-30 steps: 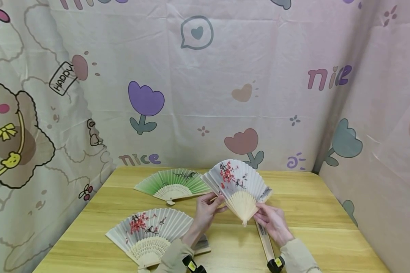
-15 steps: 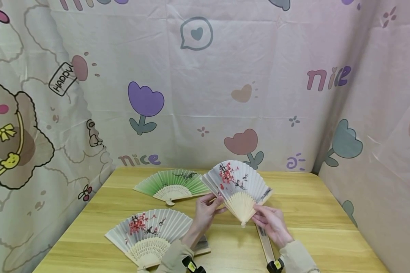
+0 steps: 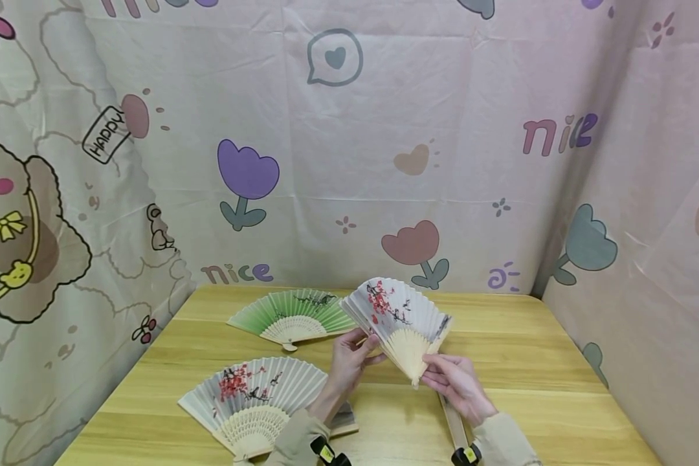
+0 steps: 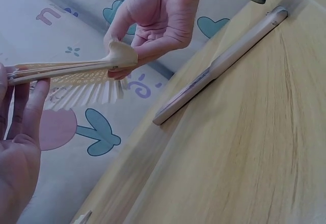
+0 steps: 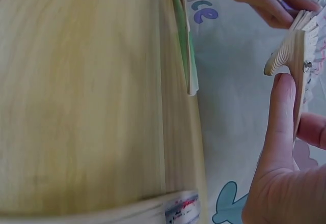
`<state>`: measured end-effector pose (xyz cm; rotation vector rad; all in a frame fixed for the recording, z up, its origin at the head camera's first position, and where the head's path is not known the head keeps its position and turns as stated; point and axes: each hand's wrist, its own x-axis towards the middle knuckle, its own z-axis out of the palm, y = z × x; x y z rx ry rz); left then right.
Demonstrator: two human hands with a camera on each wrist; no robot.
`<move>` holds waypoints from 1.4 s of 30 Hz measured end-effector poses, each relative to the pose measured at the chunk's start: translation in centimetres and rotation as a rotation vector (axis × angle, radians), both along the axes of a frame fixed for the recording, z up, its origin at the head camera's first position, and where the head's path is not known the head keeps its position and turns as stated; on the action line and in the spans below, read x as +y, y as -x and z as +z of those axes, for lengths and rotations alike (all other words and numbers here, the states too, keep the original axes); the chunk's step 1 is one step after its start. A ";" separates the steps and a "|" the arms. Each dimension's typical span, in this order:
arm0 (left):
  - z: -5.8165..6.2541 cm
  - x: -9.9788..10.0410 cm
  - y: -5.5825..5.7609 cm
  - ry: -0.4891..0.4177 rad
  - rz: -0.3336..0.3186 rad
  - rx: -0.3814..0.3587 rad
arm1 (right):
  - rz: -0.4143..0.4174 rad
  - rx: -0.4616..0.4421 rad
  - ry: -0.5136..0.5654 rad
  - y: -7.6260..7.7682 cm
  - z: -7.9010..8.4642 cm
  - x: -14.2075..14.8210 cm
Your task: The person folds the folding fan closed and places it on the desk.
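A white folding fan point(image 3: 393, 310) with red blossoms and pale ribs is held above the table, partly spread and tilted. My left hand point(image 3: 349, 362) pinches its left outer rib. Low on the right outer rib, near the pivot, the thumb and fingers of my right hand point(image 3: 457, 388) pinch it. In the left wrist view the fan point(image 4: 61, 76) is seen edge-on between both hands. The right wrist view shows its pivot end point(image 5: 300, 56) by my right thumb. Beneath my right hand lies a folded fan point(image 3: 454, 424), partly hidden by the wrist.
A spread green fan point(image 3: 294, 317) lies at the back left of the wooden table point(image 3: 530, 362). Nearer, a spread white fan point(image 3: 256, 401) with red blossoms is partly covered by my left sleeve. Patterned cloth point(image 3: 338, 162) hangs behind the table and at both sides.
My right hand has shifted left and slightly down along the fan. The fan's right edge has come inward, so its spread is a little narrower. My left hand has barely moved.
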<state>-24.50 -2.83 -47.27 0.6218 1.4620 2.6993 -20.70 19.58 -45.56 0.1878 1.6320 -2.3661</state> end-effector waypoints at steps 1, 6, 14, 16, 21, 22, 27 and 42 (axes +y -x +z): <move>0.0 0.0 0.1 0.002 -0.002 -0.001 | -0.004 -0.003 -0.003 0.0 0.0 -0.1; -0.1 -0.1 0.3 0.000 -0.009 0.008 | -0.017 -0.021 -0.020 0.0 0.0 -0.5; -0.3 0.0 0.2 0.007 0.018 -0.019 | -0.019 -0.022 -0.018 -0.1 -0.2 -0.6; -0.3 0.0 0.2 0.006 0.019 -0.021 | -0.022 -0.020 -0.005 -0.1 -0.2 -0.6; -0.4 0.0 0.3 -0.001 0.010 -0.024 | -0.041 -0.022 0.000 -0.2 -0.4 -0.8; -0.5 0.0 0.3 -0.001 0.008 -0.026 | -0.047 -0.021 -0.003 -0.2 -0.4 -0.8; -0.7 -0.1 0.4 0.007 -0.002 -0.046 | -0.060 -0.018 -0.006 -0.2 -0.5 -0.9; -0.6 0.0 0.5 0.077 0.008 -0.099 | -0.127 -0.006 -0.069 -0.3 -0.5 -1.2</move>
